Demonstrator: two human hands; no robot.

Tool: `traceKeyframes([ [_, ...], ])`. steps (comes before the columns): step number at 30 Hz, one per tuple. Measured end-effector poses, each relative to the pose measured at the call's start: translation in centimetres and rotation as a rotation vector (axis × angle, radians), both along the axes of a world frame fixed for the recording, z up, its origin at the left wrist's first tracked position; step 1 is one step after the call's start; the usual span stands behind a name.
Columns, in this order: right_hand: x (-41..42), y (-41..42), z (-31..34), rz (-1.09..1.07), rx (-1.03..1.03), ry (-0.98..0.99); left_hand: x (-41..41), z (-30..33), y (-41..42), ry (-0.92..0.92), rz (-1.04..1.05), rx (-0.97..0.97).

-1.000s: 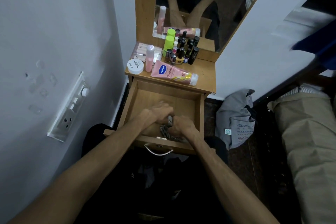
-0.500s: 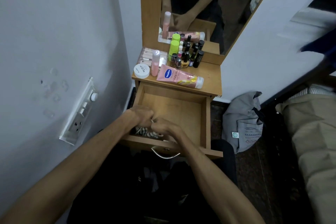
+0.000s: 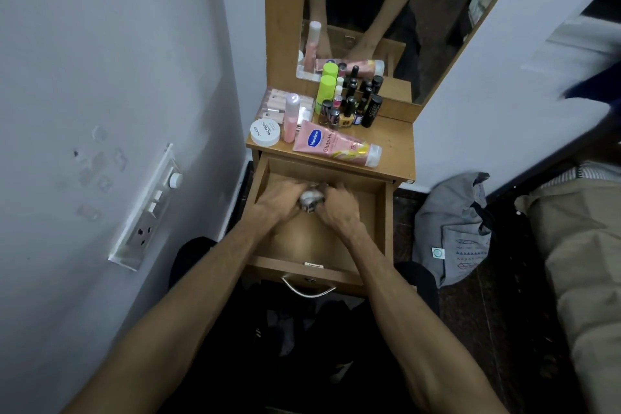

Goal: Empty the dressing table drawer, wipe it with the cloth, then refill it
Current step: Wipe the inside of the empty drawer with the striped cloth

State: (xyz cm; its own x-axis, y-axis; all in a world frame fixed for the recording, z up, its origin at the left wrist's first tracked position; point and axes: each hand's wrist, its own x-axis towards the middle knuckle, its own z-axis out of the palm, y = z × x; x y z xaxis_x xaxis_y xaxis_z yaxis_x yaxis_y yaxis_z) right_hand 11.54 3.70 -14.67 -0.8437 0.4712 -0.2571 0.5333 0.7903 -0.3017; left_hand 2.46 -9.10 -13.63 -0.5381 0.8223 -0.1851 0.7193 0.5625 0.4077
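Two hands are reaching into the open drawer (image 3: 381,212) of the dressing table (image 3: 393,151), close together toward its far end. The left hand (image 3: 280,200) and the right hand (image 3: 337,208) are both curling their fingers around a small bunched cloth (image 3: 311,200), pale and patterned, which is sitting between them against the drawer floor. The two hands are nearly touching, with only the cloth showing in the gap. The near half of the drawer floor is showing bare wood, and a curved metal handle (image 3: 307,291) is hanging from the drawer front.

On the tabletop, beyond the drawer, a pink lotion tube (image 3: 336,144) is lying on its side near the front edge. To its left a round white jar (image 3: 265,132) is sitting flat, with a slim pink bottle (image 3: 290,118) standing just behind it and a clear box of small tubes (image 3: 279,104) lying farther back. A lime-green bottle (image 3: 326,89) is standing at the far side, next to a cluster of dark nail polish bottles (image 3: 353,107). A mirror (image 3: 437,27) is rising behind them, reflecting the arms.

On the left wall a white socket panel (image 3: 144,212) is mounted. On the floor to the right a grey bag (image 3: 453,232) is slumping against the wall.
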Motion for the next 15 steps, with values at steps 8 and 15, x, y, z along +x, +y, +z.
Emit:
traceKeyframes([
  [8,1.3,-3.1,-0.5,0.058,-0.185,-0.106,0.3,0.2,-2.8,-0.022,-0.032,-0.21],
  [15,2.8,-6.6,-0.7,0.042,-0.426,-0.206,2.7,0.9,-4.9,-0.103,-0.074,-0.456],
])
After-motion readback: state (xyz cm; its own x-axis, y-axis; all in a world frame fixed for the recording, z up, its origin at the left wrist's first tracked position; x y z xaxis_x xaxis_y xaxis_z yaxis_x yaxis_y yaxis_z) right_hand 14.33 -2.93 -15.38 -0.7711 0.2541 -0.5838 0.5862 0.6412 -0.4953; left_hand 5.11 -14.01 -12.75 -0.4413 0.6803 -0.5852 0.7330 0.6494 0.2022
